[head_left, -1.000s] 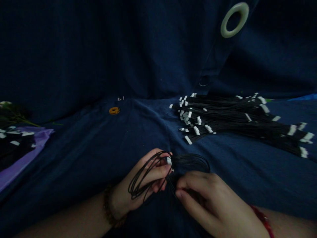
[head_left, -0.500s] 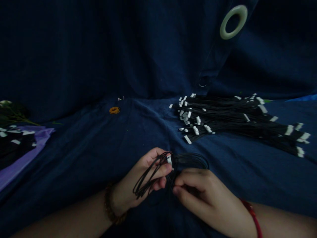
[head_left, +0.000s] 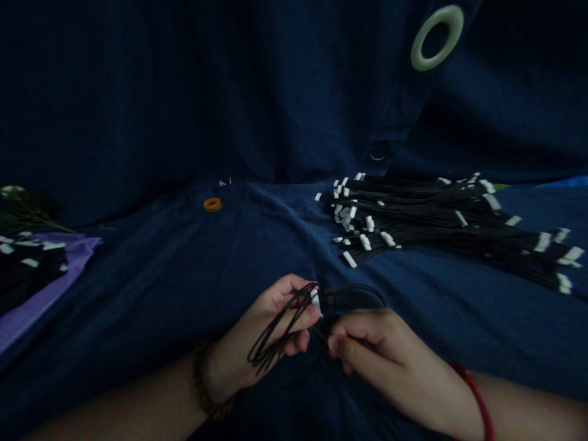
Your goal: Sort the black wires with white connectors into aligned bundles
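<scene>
My left hand [head_left: 287, 324] is closed on a looped black cable [head_left: 353, 296], its thumb and fingers pinching at a white connector [head_left: 315, 300]. Several loops of the cable hang over the back of this hand, and more strands curve away to the right behind my right hand. Thumb and forefinger of my right hand [head_left: 381, 355] are pressed together just right of the connector, beside the dark strands. What those fingertips hold, if anything, is too dark to make out.
Bundled black cables with white connectors [head_left: 427, 214] lie at the right. Farther back sits a small coil of orange-brown bands [head_left: 213, 204]. At the left, a purple bag [head_left: 78, 254] holds more cables, with a white flower [head_left: 13, 191] behind. A pale ring [head_left: 436, 38] shows on the dark-blue cloth [head_left: 275, 92].
My right hand has shifted slightly right, its fingers curling in more. My left hand keeps its hold on the looped cable almost unmoved.
</scene>
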